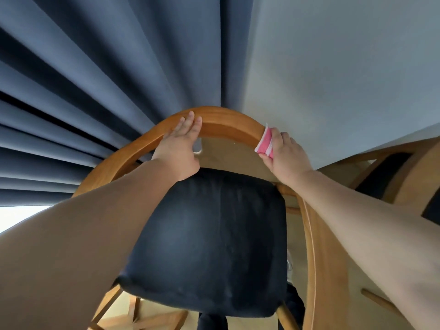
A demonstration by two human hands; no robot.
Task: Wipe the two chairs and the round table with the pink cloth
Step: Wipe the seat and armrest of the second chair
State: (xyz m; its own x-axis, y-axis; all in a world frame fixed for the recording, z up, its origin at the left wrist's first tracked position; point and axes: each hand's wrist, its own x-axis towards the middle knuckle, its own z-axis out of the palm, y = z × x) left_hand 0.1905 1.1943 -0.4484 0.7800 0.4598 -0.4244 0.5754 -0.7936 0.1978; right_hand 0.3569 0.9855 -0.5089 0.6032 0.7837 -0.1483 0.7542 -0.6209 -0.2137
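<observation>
Right hand (284, 152) grips the folded pink cloth (264, 141), fingers curled round it, and presses it against the right bend of the back rail (226, 122) of the near chair (319, 258). Left hand (177, 151) lies flat on the same rail further left, fingers straight and together, holding nothing. The rail is glossy, honey-coloured wood, curving round a dark blue seat cushion (214, 234). Behind it hangs a heavy dark blue curtain (95, 79) in deep folds, meeting a plain pale grey wall (345, 67). A second chair (390, 172) of the same wood stands at the right against that wall. Light floor (119, 308) shows beneath the seat.
</observation>
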